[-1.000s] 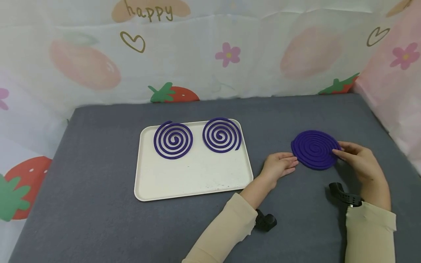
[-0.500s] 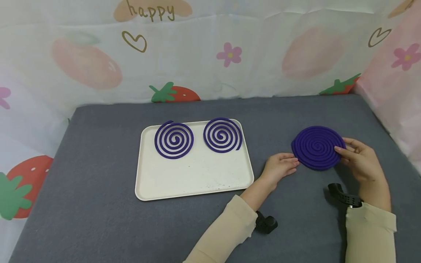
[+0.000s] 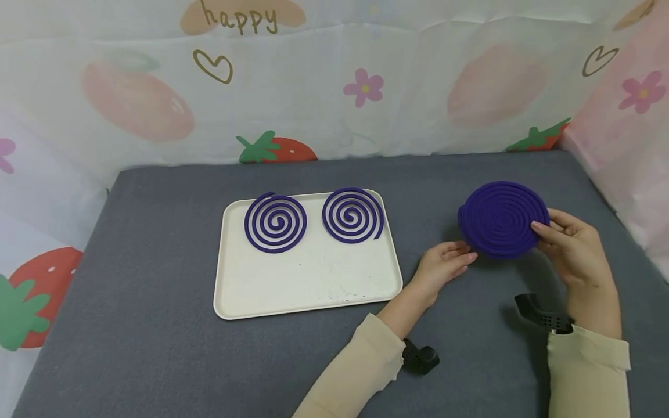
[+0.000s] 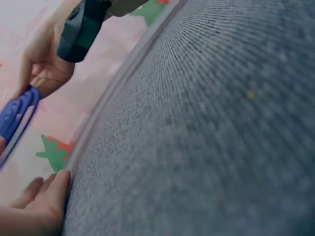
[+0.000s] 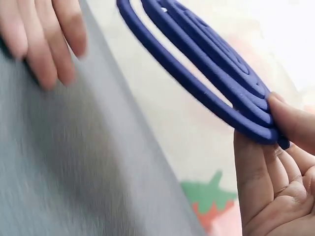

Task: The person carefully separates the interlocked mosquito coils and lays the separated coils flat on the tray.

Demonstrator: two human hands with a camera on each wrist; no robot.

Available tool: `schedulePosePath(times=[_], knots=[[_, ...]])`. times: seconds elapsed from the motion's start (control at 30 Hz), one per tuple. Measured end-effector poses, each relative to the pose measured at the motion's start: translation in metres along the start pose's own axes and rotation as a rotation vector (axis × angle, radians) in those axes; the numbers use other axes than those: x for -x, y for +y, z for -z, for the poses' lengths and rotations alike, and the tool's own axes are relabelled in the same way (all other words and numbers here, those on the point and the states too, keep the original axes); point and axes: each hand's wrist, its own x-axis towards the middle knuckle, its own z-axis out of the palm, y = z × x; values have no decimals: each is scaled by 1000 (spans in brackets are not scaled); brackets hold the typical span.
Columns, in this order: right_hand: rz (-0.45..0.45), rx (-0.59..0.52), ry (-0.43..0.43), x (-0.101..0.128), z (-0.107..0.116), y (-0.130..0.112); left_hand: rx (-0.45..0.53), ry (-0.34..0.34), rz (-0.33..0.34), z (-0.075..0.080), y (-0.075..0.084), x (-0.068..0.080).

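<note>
My right hand (image 3: 580,255) pinches the right edge of a round purple stack of mosquito coils (image 3: 504,220), thumb on top and fingers under it. The stack is raised and tilted above the grey table; in the right wrist view a loose outer ring of the coils (image 5: 172,69) hangs apart from the rest. My left hand (image 3: 441,264) lies low by the stack's lower left edge with its fingers stretched out. In the right wrist view the left fingers (image 5: 47,44) stand apart from the coils. Two single mosquito coils (image 3: 275,238) (image 3: 351,238) lie spread on the cream tray (image 3: 303,284).
The tray rests left of centre on the grey cloth-covered table (image 3: 146,278). A printed curtain (image 3: 407,116) hangs behind the table and along its sides. Each wrist carries a black camera mount, such as the right one (image 3: 543,316).
My right hand has lifted the stack of mosquito coils off the table and tilted it up, away from me. The left hand has hardly moved, and the tray with its two coils stays put.
</note>
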Motion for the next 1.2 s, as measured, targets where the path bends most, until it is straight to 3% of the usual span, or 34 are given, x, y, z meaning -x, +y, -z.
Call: schedulePosePath(times=[0.17, 0.47, 0.83, 1.2], knots=[[52, 12, -81, -1, -26, 4, 51, -97, -48, 7, 5, 7], [116, -89, -74, -4, -65, 17, 118, -180, -158, 23, 24, 15], [40, 64, -134, -2, -95, 39, 86, -112, -258, 46, 51, 34], [-72, 230, -241, -2, -111, 58, -8, -143, -206, 86, 59, 54]])
